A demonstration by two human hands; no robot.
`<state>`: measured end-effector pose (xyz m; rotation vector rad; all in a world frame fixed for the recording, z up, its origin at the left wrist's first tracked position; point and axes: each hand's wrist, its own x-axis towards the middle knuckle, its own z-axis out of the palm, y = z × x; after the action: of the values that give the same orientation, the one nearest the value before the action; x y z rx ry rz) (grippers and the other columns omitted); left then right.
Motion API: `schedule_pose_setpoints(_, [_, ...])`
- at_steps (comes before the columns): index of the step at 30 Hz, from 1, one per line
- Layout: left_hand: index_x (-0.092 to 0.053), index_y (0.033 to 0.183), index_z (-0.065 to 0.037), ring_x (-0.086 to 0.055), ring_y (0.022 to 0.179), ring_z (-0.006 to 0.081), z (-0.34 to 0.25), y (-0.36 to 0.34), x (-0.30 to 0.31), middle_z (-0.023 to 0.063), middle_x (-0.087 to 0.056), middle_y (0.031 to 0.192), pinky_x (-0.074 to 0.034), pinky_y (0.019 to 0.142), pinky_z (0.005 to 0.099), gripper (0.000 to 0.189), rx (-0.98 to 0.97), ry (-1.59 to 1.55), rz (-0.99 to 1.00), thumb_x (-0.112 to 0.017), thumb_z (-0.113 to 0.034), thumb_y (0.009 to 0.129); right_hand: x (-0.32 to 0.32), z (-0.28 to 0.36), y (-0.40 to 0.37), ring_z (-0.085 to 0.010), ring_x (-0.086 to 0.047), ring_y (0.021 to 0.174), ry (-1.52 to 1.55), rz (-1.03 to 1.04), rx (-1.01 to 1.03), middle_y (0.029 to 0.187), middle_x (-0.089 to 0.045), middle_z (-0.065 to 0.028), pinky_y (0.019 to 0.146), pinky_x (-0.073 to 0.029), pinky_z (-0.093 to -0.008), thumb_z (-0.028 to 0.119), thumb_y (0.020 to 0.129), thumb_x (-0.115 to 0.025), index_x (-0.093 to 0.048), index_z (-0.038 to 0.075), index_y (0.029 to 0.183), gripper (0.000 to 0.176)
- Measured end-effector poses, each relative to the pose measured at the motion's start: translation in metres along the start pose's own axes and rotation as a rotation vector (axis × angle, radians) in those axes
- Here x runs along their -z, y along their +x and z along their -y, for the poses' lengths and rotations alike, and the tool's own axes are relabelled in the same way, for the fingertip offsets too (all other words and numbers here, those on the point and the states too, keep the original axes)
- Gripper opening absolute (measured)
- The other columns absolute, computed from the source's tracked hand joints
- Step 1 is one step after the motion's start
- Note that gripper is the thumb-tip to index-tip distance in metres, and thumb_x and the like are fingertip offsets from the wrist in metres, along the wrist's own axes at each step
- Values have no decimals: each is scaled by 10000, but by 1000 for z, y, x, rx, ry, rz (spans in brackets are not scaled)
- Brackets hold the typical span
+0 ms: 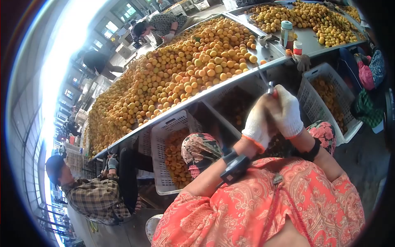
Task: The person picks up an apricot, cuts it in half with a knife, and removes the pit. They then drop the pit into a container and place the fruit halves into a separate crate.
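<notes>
My right hand (288, 113), in a white glove with an orange cuff, is closed around a small tool (270, 85) with a red end and a thin metal part pointing up toward the table edge. Pressed against it is my left hand (259, 121), also gloved and closed; whatever its fingers hold is hidden. Both hands are in front of the metal table (269, 52), above a dark space under its edge. A large heap of orange apricots (181, 74) covers the table beyond them.
White crates with apricot pieces stand at left (158, 164) and right (306, 96). A bottle (286, 35), a red-and-white jar (297, 47) and grey gloves (302, 61) are by the table edge. A person in a checked shirt (98, 199) sits at left; others work beyond.
</notes>
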<state>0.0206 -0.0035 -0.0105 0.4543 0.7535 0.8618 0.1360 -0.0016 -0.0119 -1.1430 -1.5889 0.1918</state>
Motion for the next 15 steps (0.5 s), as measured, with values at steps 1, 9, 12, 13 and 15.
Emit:
schedule_pose_setpoints(1, [-608,1154,-202,-646,805,155,-1,1,3,-21,-667,968,-500,638,308,321,7,65,70,-498,-466,1009,4,2,0,-364,-587,647,33,8,-80,695,-561,-171,583,-452,-408,222,913,-688,-563,30,810,251])
schedule_pose_setpoints(9, [-621,1083,-178,-544,601,124,9,3,-9,-22,-615,829,-382,471,270,320,-158,105,90,-516,-469,1005,8,0,6,-193,-532,550,67,-13,-238,628,-547,-112,547,-434,-345,226,929,-680,-606,21,825,242])
schedule_pose_setpoints(12, [-615,1042,-175,-529,556,118,12,7,-4,-23,-601,764,-357,438,249,378,-81,159,22,-492,-531,1004,11,2,4,-109,-547,563,180,6,-316,613,-565,-72,534,-438,-312,220,931,-678,-619,18,831,233])
schedule_pose_setpoints(13, [-610,1015,-175,-517,527,117,15,8,-3,-21,-595,729,-343,420,245,412,-32,192,-57,-477,-565,1001,11,3,2,-109,-547,563,180,9,-321,613,-565,-72,534,-438,-312,220,931,-678,-619,18,831,233])
schedule_pose_setpoints(15, [-602,989,-176,-503,500,112,17,3,-7,-25,-583,700,-328,402,245,437,-51,191,-36,-465,-591,996,10,6,3,-85,-542,566,177,-34,-286,615,-572,-48,521,-438,-288,224,934,-676,-623,22,833,232])
